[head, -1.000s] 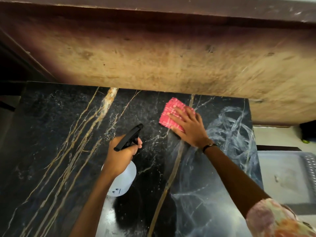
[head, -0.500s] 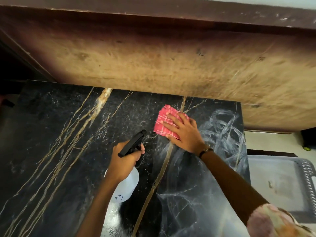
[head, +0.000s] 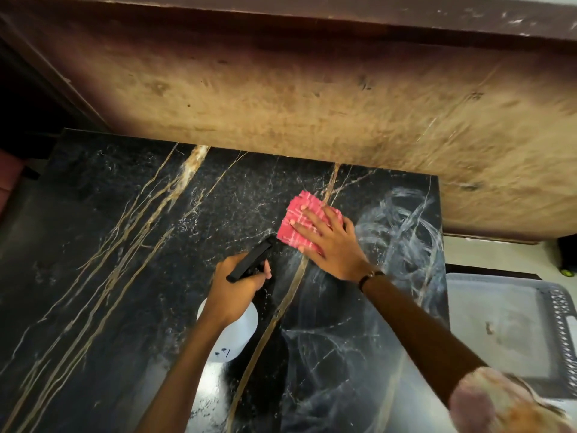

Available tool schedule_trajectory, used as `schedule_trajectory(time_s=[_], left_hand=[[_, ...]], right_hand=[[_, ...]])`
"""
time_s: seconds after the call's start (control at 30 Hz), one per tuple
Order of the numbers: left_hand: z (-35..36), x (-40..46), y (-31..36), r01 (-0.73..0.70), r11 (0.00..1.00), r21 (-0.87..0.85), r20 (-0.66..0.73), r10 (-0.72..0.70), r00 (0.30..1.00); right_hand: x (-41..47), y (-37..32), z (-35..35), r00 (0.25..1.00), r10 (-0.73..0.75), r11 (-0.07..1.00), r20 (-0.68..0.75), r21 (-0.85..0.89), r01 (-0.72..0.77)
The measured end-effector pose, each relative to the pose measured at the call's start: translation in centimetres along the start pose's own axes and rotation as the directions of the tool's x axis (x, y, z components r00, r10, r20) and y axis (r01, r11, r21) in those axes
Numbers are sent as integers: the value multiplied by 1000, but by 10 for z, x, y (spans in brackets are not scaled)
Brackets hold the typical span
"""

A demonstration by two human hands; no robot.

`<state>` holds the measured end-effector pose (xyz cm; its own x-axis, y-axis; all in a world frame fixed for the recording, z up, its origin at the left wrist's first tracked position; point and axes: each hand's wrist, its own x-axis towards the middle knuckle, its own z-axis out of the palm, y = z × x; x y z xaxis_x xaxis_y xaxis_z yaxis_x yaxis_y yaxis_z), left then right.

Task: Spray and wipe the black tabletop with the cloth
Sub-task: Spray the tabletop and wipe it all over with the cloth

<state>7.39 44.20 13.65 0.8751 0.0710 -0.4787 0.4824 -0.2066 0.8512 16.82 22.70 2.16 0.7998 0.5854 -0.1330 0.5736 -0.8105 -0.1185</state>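
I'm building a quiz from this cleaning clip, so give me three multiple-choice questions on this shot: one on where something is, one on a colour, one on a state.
1. Where does the folded checked cloth lie?
A. on the black marble tabletop, under the right hand
B. in the grey plastic tray
C. draped over the spray bottle

2. What colour is the cloth?
A. blue
B. pink-red with pale lines
C. plain white

3. What is the left hand doing?
A. resting flat on the tabletop
B. hanging idle
C. gripping the spray bottle's black trigger head

Answers:
1 A: the right hand presses straight fingers on the cloth, flat on the tabletop; the tray sits apart at right.
2 B: pink-red weave with pale checks.
3 C: the left hand curls round the white spray bottle at its neck.
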Motion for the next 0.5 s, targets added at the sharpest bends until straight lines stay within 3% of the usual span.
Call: schedule_trajectory(time_s=[0.1,0.23,0.33,0.4,0.5], left_hand=[[1,-8,-5,7,999,-32,-12,-7,1000],[2,-22,-10,-1,996,-91,-17,0,1000],[4,-32,-17,9,995,-96,-8,-10,1000],[5,-37,-21,15,996,-85,-18,-17,1000],[8,-45,-26,17,996,-91,-33,-20,999]], right_hand=[[-58,32,3,1000,-22,1000,-11,3,22],[-54,62,-3,964,264,964,25,21,-265],[-15,25,-3,914,405,909,5,108,-403],[1,-9,-1,934,358,926,2,129,-355],[-17,-58,9,992,123,988,-21,99,-120]])
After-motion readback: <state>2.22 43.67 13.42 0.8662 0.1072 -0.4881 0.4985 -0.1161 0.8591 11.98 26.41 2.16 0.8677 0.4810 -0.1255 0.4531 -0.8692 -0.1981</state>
